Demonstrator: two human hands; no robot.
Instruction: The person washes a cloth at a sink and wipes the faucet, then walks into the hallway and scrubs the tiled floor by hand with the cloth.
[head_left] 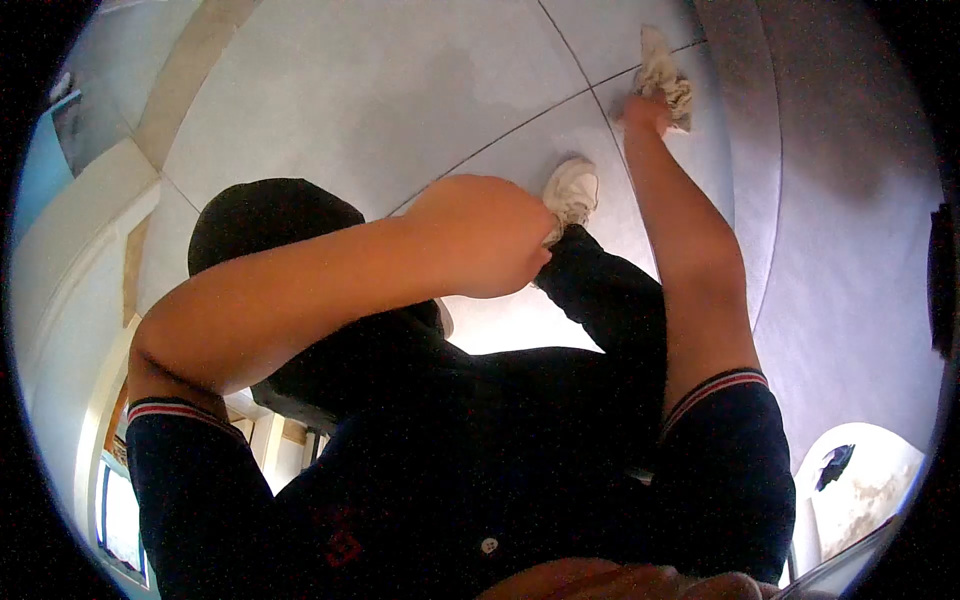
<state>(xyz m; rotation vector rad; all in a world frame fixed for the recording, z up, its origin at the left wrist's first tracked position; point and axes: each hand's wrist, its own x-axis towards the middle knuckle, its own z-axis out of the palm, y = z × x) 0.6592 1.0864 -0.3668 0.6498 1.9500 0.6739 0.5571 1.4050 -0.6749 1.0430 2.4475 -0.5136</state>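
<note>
My right hand point(646, 112) reaches far forward to the floor, its fingers closed on a crumpled beige cloth point(660, 66). The cloth lies against the tiles close to the base of the wall. My left hand point(487, 240) is curled into a fist above my bent legs, next to a pale shoe point(574, 190). Its fingertips face away from me, so whatever it may hold is hidden.
Large grey floor tiles point(330, 110) with dark joints spread ahead. A grey wall point(850, 260) rises on the right, with a white rounded object point(865, 490) low beside it. On the left stands a pale ledge point(95, 215). My dark-trousered knee point(270, 215) juts forward.
</note>
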